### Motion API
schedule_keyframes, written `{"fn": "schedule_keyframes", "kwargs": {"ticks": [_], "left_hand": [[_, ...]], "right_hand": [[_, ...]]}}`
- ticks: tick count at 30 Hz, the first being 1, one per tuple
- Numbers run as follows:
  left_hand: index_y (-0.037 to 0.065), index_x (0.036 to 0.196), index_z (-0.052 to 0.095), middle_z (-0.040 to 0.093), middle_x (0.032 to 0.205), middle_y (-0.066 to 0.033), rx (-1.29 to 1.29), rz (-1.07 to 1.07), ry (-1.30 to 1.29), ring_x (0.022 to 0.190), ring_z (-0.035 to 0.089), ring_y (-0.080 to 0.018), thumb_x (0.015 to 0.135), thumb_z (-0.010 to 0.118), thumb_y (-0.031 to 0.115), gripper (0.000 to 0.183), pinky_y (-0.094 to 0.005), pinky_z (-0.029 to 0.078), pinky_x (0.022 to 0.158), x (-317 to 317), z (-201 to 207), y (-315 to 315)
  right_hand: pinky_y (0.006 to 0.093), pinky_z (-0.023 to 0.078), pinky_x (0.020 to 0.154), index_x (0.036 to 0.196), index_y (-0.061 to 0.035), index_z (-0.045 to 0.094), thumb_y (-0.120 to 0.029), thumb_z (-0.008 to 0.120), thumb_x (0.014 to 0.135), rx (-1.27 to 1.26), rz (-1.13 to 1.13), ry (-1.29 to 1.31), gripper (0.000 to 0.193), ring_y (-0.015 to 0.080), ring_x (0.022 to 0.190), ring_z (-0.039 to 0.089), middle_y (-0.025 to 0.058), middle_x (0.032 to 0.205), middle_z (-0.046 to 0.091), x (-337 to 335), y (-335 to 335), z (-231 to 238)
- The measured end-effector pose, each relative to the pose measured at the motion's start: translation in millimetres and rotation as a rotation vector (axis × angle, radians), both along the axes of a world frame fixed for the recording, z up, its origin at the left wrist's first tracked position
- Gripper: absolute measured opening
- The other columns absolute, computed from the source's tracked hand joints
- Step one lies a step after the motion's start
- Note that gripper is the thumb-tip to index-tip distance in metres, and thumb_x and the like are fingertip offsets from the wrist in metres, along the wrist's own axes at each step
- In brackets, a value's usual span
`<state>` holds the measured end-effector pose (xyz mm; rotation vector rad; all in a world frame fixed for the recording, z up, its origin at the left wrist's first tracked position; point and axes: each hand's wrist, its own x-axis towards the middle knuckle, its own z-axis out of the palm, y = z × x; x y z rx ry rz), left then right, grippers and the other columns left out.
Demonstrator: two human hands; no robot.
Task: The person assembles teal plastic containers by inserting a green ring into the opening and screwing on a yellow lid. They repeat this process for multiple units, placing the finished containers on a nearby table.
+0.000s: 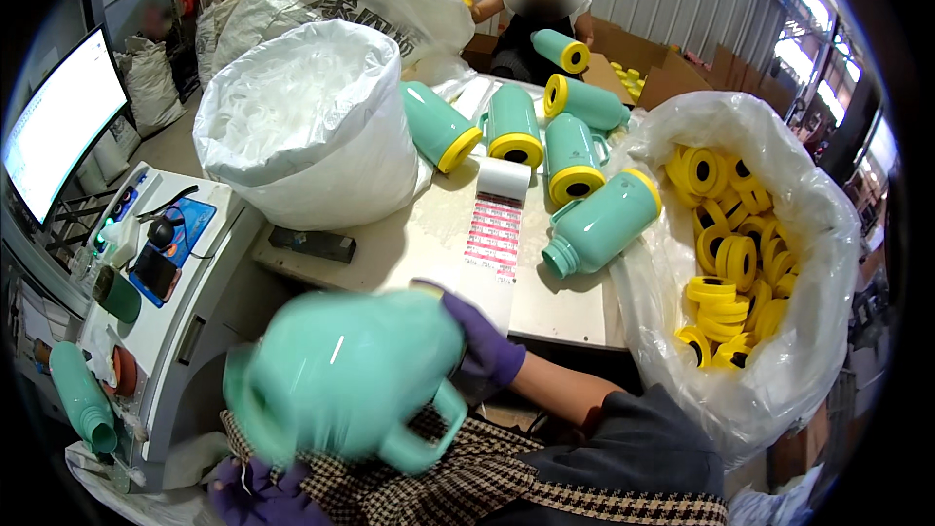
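Note:
A mint-green jug with a side handle is tilted in front of me, blurred by motion, its neck toward the lower left. My right hand, in a purple glove, grips its base end, where a bit of yellow rim shows. My left hand, also gloved in purple, is low at the left, just below the jug's neck. Its fingers are partly hidden and blurred, so I cannot make out their shape. Beyond my hands, a roll of red-and-white labels lies unrolled on the white table.
Several yellow-based green jugs lie across the table. At right, a plastic-lined bag holds yellow rings; at left stands a white sack of translucent pieces. A desk with a monitor is further left. Another person sits opposite.

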<state>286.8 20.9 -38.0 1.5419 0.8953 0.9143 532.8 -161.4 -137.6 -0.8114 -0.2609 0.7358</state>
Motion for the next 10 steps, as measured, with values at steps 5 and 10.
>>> {"fn": "schedule_keyframes", "kwargs": {"ticks": [5,10], "left_hand": [[0.002,0.135,0.050,0.058,0.124,-0.0131,0.249,-0.346,-0.371,0.107,0.061,-0.0238,0.091,0.051,0.006,0.044,-0.0386,0.055,0.088,-2,-85,30],[-0.003,0.125,0.055,0.062,0.114,-0.0134,0.153,-0.102,-0.069,0.104,0.062,-0.0239,0.096,0.054,0.010,0.032,-0.0355,0.052,0.091,-54,-123,51]], "right_hand": [[0.0454,0.046,0.109,0.142,-0.0084,0.048,-0.052,0.049,0.103,0.394,-0.327,-0.065,0.058,0.0281,0.125,0.057,0.0116,0.138,0.057,148,-85,12],[0.0478,0.037,0.118,0.150,-0.0061,0.040,-0.044,0.039,0.106,0.205,-0.643,-0.025,0.058,0.0344,0.134,0.050,0.0183,0.146,0.051,270,-81,36]]}}
